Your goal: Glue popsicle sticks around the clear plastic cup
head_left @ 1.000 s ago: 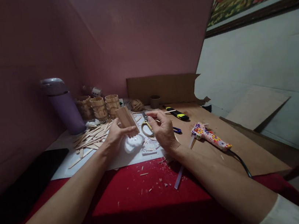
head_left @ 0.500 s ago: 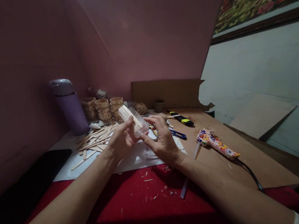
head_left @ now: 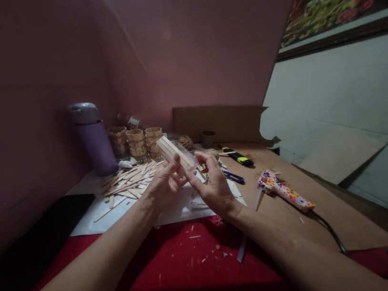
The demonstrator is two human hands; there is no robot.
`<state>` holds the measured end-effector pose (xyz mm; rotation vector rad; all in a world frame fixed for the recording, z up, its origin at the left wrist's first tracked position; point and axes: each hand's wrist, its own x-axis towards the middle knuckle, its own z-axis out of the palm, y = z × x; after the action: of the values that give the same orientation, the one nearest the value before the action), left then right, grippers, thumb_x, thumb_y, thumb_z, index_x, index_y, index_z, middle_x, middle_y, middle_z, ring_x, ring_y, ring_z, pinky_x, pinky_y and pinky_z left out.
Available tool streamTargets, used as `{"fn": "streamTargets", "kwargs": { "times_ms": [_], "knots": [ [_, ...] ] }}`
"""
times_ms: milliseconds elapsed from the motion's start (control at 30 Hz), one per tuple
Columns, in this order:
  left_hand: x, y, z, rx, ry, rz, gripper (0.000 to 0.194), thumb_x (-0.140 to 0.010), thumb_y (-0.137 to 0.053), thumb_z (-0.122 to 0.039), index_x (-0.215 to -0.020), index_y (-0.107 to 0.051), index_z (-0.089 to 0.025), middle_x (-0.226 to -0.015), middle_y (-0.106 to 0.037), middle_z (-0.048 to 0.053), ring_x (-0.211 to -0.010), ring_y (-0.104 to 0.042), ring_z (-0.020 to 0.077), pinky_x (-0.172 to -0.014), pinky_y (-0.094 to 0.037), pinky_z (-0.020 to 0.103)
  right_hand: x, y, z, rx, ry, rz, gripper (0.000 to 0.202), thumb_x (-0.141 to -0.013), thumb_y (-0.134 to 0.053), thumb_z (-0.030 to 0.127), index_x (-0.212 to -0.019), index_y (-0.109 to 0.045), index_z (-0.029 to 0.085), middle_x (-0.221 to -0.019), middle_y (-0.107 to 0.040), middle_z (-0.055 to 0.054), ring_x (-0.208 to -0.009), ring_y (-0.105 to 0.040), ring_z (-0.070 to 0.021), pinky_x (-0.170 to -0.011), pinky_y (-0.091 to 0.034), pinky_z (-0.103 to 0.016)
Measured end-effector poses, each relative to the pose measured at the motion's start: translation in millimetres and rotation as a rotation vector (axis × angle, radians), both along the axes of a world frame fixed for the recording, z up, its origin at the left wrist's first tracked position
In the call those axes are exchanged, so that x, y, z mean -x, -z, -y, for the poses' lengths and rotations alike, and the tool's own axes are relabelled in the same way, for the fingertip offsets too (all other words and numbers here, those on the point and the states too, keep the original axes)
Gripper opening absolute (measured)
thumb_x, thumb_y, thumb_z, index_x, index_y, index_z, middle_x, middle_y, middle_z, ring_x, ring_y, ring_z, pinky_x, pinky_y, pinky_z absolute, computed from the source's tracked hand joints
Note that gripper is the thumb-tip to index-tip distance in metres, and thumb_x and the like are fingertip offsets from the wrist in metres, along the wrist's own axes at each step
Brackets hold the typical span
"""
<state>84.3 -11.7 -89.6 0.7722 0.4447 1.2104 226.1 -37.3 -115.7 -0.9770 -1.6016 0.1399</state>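
A clear plastic container (head_left: 190, 156) is held up over the white paper, tilted, with several flat wooden craft sticks (head_left: 173, 152) lying side by side along it. My left hand (head_left: 165, 184) grips it from the left, the thumb pressed on the sticks. At its right end, the thumb and fingers of my right hand (head_left: 213, 186) close around the clear plastic; some fingertips are hidden behind it. Loose craft sticks (head_left: 130, 181) are heaped on the white paper (head_left: 85, 218), left of the hands. A flower-patterned glue gun (head_left: 285, 190) rests on the cardboard to the right.
Behind the pile stand a purple bottle (head_left: 95, 145) and several stick-covered cups (head_left: 137, 144). Twine (head_left: 183, 142), a small brown cup (head_left: 208, 137), a yellow-black cutter (head_left: 237, 156) and a blue cutter (head_left: 233, 176) lie beyond my right hand. Scraps dot the red cloth (head_left: 183, 272).
The container has turned slightly in my hands, so the row of sticks shows at a different angle. Both hands stay on it. The whole view has shifted a little.
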Motion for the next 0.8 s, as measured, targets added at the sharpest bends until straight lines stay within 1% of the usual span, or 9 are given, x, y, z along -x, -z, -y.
{"fn": "streamTargets", "kwargs": {
  "times_ms": [67,133,267,467,533,633,700,800],
  "knots": [
    [0.5,-0.1,0.9,-0.005,-0.002,-0.008,0.027,-0.088,-0.078,-0.029,-0.106,-0.071,-0.011,-0.102,-0.076,0.013,-0.091,-0.074,0.0229,-0.081,-0.062,0.033,-0.5,0.6,-1.0,0.051,-0.002,-0.040,0.050,-0.087,-0.066,0.044,-0.130,-0.054,0.020,-0.123,-0.064,-0.016,-0.115,-0.063,-0.0309,-0.095,-0.056,-0.050],
    [1.8,-0.4,1.0,-0.002,0.004,-0.011,0.025,-0.087,-0.078,-0.027,-0.105,-0.072,-0.011,-0.105,-0.076,0.014,-0.092,-0.073,0.0230,-0.081,-0.061,0.033,-0.8,0.5,-1.3,0.077,-0.004,-0.064,0.052,-0.086,-0.065,0.044,-0.130,-0.054,0.019,-0.123,-0.064,-0.017,-0.115,-0.063,-0.0313,-0.094,-0.056,-0.050],
    [3.7,0.4,-0.4,0.000,-0.002,-0.027,0.020,-0.082,-0.076,-0.015,-0.102,-0.073,-0.011,-0.103,-0.076,0.012,-0.092,-0.072,0.0223,-0.087,-0.059,0.035,0.0,-0.9,-0.7,0.107,-0.019,-0.094,0.056,-0.084,-0.067,0.048,-0.130,-0.054,0.018,-0.123,-0.064,-0.018,-0.114,-0.064,-0.0315,-0.090,-0.056,-0.048],
    [2.7,0.3,0.3,-0.027,-0.012,-0.022,0.021,-0.079,-0.079,-0.014,-0.098,-0.072,-0.011,-0.099,-0.076,0.010,-0.089,-0.072,0.0208,-0.091,-0.057,0.037,0.1,-0.5,-1.1,0.114,-0.049,-0.109,0.057,-0.085,-0.068,0.053,-0.129,-0.054,0.020,-0.121,-0.065,-0.016,-0.109,-0.065,-0.0290,-0.086,-0.057,-0.045],
    [2.1,-1.0,1.5,-0.046,-0.012,-0.009,0.023,-0.077,-0.081,-0.014,-0.098,-0.071,-0.011,-0.098,-0.077,0.010,-0.088,-0.073,0.0209,-0.093,-0.056,0.038,-0.5,0.5,-1.9,0.111,-0.054,-0.108,0.056,-0.085,-0.070,0.052,-0.129,-0.054,0.021,-0.121,-0.065,-0.015,-0.108,-0.065,-0.0283,-0.086,-0.057,-0.044],
    [1.1,-3.5,3.9,-0.076,-0.003,0.004,0.033,-0.076,-0.083,-0.013,-0.106,-0.070,-0.013,-0.096,-0.078,0.009,-0.090,-0.074,0.0221,-0.095,-0.056,0.039,-0.8,2.1,-3.0,0.117,-0.070,-0.132,0.055,-0.085,-0.070,0.050,-0.129,-0.054,0.022,-0.121,-0.066,-0.014,-0.109,-0.065,-0.0278,-0.085,-0.057,-0.044],
    [0.5,-4.7,5.5,-0.094,0.006,0.003,0.039,-0.076,-0.083,-0.013,-0.112,-0.069,-0.013,-0.096,-0.078,0.009,-0.091,-0.075,0.0234,-0.095,-0.056,0.039,-0.7,2.5,-3.2,0.129,-0.081,-0.145,0.055,-0.084,-0.070,0.049,-0.129,-0.054,0.022,-0.121,-0.066,-0.014,-0.109,-0.065,-0.0277,-0.084,-0.058,-0.043],
    [-0.1,-4.7,6.5,-0.109,0.011,-0.001,0.041,-0.076,-0.083,-0.014,-0.114,-0.069,-0.012,-0.099,-0.079,0.011,-0.093,-0.075,0.0237,-0.091,-0.058,0.036,-0.3,1.7,-2.8,0.144,-0.087,-0.142,0.055,-0.084,-0.069,0.048,-0.129,-0.053,0.021,-0.121,-0.066,-0.014,-0.109,-0.065,-0.0276,-0.082,-0.057,-0.042]
  ]
}}
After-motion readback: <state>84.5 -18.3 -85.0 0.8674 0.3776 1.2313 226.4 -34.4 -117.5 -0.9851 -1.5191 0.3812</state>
